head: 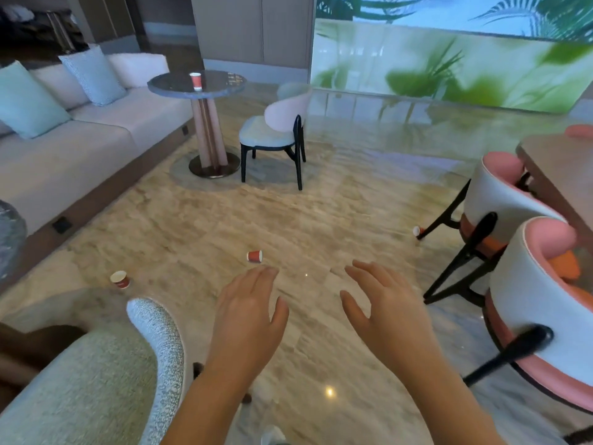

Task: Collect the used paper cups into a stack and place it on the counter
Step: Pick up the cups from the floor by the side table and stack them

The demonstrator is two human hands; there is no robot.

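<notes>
Several red paper cups with white rims are scattered about. One cup (254,256) lies on its side on the marble floor just beyond my left hand (248,311). Another cup (120,279) lies tipped over to the left, near a grey chair. A third cup (416,231) lies by a pink chair's leg at right. One more cup (195,80) stands upright on the round table (221,86) far ahead. My left hand and my right hand (386,305) hover in front of me, fingers spread and relaxed, holding nothing.
A long beige sofa (73,149) with cushions runs along the left. A grey upholstered chair (106,377) sits at my lower left, a pale chair (276,136) by the round table, and two pink-and-white chairs (532,284) with a table at right. No counter is in view.
</notes>
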